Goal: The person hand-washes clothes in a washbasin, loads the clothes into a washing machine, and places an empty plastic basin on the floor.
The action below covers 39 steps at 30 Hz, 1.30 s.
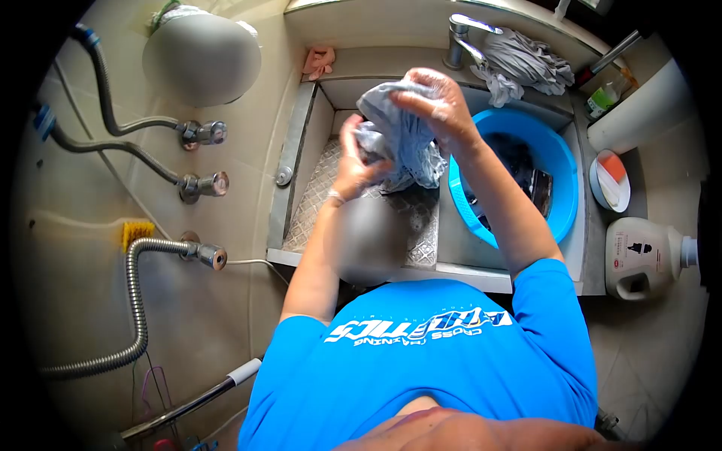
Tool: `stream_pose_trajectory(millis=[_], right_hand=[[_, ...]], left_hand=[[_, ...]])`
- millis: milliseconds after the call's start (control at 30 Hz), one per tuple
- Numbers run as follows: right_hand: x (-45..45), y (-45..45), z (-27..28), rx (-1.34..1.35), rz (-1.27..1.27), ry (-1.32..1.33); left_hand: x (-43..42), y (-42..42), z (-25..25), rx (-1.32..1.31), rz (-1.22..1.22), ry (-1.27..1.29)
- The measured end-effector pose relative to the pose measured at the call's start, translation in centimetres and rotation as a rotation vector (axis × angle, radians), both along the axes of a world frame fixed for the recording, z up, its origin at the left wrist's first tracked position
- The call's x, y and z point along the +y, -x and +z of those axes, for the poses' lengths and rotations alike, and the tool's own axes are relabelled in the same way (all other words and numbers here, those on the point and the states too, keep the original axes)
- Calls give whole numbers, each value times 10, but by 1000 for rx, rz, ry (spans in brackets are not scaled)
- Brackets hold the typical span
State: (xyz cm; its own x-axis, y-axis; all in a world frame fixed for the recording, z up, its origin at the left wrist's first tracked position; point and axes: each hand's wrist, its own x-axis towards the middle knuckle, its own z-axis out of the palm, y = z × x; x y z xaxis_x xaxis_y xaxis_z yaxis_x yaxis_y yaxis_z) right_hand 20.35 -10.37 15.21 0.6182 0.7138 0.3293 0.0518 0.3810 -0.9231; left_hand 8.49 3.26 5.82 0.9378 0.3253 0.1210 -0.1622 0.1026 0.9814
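A wet, bunched grey-blue cloth is held up over the textured washboard on the left side of the sink. My right hand, with suds on it, grips the cloth's upper part between thumb and fingers. Lower and to the left, my left hand curls around the cloth's left side, its fingers partly hidden by the fabric. Part of the cloth hangs between and below both hands. Beside it, under my right forearm, a blue basin holds dark wet items.
Behind the basin are a chrome faucet and a heap of grey cloth. At the right stand a small bowl and a large detergent jug. Wall valves with hoses are at the left. A pink cloth lies on the back ledge.
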Motion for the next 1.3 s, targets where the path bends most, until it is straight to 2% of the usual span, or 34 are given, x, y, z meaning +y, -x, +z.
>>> stream_pose_trajectory(millis=[67,133,167,200,233,267,300,367,400,467,500,567,633,667,700,767,833,933,967,1033,1067,1100,1200,1267,1300], right_hand=[[1,2,15,4,19,-102],[0,-1,25,-3,33,-182],[-3,-1,32,57,60,-237],[-5,-2,41,109,52,-283],[-6,-3,47,164,44,-330],[-6,-11,47,153,-16,-379],[-9,-32,44,190,28,-398],[-20,-40,53,412,148,-441],[-22,-41,49,413,151,-440],[-24,-35,29,178,188,-622],[-26,-31,19,60,204,-713],[-29,-17,-7,381,137,-587],[-35,-23,-45,595,-8,-23],[-39,-32,-95,451,-88,175],[-41,-37,-139,305,-164,372],[-42,-8,-160,182,-155,543],[-24,23,-155,55,-157,550],[-9,63,-132,-380,-116,412],[-9,72,-130,-566,-100,321],[-16,88,-147,-569,29,465],[-19,91,-160,-605,-2,495],[-17,88,-188,-697,-82,640],[26,46,-225,-581,-239,747],[51,10,-236,-454,-288,828],[60,-5,-244,-379,-326,864]], left_hand=[[-9,3,-50,103,-21,-151],[-14,9,-51,126,-32,-208],[-12,15,-51,169,-119,119],[-13,20,-44,209,-204,446],[-11,20,-35,-12,-179,438],[-5,23,-24,-58,-132,460],[1,27,1,-106,-84,481],[6,39,54,-252,-22,505],[13,43,71,-292,-36,519],[19,50,108,-375,-123,546],[22,50,120,-357,-210,522],[42,52,91,-192,-233,649],[39,52,69,-60,-265,514],[47,51,56,53,-330,405],[60,46,9,231,-171,233],[80,54,-62,430,-71,-70],[65,48,-78,454,19,-70],[9,39,-39,488,151,-429],[-3,44,-46,369,170,-796],[-24,59,-45,359,132,-1298],[-27,55,-39,421,81,-1342],[-28,50,-37,488,22,-1384],[-5,7,-89,505,37,-1312],[11,-29,-96,835,-43,-1125],[20,-38,-100,816,-13,-1056]])
